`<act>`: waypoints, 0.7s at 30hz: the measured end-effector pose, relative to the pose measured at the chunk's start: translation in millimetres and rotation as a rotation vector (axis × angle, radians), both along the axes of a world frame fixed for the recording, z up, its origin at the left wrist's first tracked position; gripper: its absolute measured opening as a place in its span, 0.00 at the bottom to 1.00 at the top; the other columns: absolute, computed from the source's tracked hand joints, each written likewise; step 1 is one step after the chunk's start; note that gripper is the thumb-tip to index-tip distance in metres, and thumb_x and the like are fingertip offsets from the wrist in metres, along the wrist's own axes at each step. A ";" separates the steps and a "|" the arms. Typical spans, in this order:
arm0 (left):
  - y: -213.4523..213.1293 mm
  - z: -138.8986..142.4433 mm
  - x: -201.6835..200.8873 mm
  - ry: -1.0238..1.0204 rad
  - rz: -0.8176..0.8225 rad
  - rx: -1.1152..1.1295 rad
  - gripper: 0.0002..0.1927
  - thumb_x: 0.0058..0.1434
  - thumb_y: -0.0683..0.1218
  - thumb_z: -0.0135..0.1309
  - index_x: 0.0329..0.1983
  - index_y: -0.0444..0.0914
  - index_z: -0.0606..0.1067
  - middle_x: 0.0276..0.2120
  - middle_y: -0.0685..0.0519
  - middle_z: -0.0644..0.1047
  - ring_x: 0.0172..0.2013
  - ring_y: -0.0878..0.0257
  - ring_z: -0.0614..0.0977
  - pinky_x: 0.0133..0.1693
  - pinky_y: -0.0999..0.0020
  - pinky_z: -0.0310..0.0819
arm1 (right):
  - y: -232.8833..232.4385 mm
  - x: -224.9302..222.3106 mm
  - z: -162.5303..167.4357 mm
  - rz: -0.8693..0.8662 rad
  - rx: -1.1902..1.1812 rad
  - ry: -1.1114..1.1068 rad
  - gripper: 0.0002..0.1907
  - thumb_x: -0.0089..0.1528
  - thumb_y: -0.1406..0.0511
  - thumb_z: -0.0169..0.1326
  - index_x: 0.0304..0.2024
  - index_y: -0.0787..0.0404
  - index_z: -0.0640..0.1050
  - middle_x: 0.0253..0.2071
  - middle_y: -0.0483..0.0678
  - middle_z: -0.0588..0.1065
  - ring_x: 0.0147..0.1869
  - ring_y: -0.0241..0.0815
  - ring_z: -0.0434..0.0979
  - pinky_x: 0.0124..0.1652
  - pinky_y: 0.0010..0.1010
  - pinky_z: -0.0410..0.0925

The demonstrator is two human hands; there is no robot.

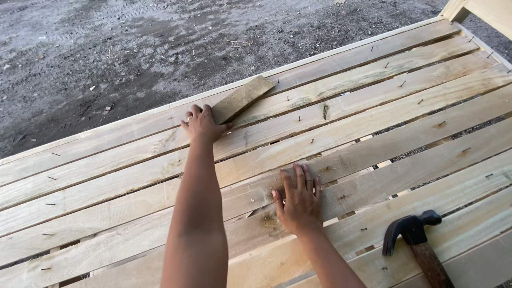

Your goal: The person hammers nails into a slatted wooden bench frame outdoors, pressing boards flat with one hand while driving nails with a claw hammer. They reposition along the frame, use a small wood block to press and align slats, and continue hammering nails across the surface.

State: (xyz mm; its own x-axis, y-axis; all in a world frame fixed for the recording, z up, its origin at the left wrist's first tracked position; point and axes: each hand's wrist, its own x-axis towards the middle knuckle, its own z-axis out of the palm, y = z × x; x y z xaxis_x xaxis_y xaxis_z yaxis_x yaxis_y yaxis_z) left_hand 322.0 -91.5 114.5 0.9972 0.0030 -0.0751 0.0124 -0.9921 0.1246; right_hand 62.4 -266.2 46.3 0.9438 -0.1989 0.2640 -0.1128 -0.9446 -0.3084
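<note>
My left hand (201, 126) reaches far across a slatted wooden frame (373, 122) and grips the near end of a short flat piece of wood (242, 97), which lies at an angle over the far slats. Palm down, my right hand (298, 200) rests flat on a nearer slat with its fingers together and holds nothing. Bent nails stick out of many of the pale planks, with gaps between the planks showing the ground below.
A claw hammer (415, 240) with a dark head and wooden handle lies on the slats at the lower right, close to my right forearm. Beyond the frame's far edge is bare grey dirt (106, 64). A pale wooden post (469, 8) stands at the top right.
</note>
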 end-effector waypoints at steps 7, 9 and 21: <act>25.5 9.6 -177.9 -0.135 -0.075 -0.129 0.38 0.50 0.70 0.63 0.59 0.47 0.75 0.48 0.46 0.76 0.48 0.45 0.80 0.42 0.49 0.78 | -3.3 -6.1 -0.1 0.018 0.171 -0.184 0.35 0.63 0.56 0.54 0.70 0.55 0.62 0.72 0.68 0.54 0.75 0.68 0.52 0.68 0.61 0.50; 33.3 22.4 -234.9 -0.010 -0.025 -0.109 0.35 0.52 0.72 0.60 0.55 0.47 0.78 0.45 0.45 0.78 0.45 0.47 0.83 0.41 0.49 0.78 | -4.8 -14.2 3.3 0.087 0.218 -0.334 0.39 0.60 0.59 0.56 0.71 0.58 0.59 0.73 0.66 0.52 0.77 0.70 0.50 0.69 0.61 0.51; 33.9 101.7 -405.2 0.391 -0.440 -1.114 0.45 0.49 0.68 0.65 0.65 0.39 0.73 0.55 0.45 0.78 0.51 0.53 0.83 0.52 0.57 0.78 | -51.2 -175.8 56.9 0.460 0.518 -0.253 0.19 0.56 0.72 0.60 0.50 0.57 0.77 0.49 0.47 0.79 0.57 0.48 0.80 0.56 0.35 0.73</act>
State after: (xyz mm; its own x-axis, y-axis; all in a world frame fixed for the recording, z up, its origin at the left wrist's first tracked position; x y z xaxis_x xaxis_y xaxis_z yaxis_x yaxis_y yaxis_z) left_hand -83.3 -57.6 216.2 0.8084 -0.5777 -0.1126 -0.0671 -0.2805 0.9575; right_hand -113.4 -317.4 103.2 0.8844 0.0442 0.4646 0.3937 -0.6052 -0.6919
